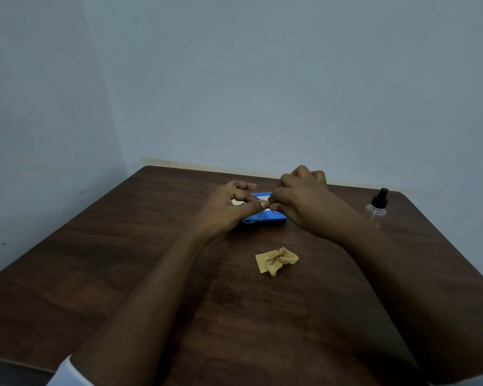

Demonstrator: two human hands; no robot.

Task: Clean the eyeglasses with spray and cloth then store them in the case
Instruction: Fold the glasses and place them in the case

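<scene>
Left hand (232, 204) and right hand (299, 201) each pinch the eyeglasses (273, 209) above the case (276, 218) near the surface's far edge. This is probably the storing step; the next move is to lower them in gently.
</scene>
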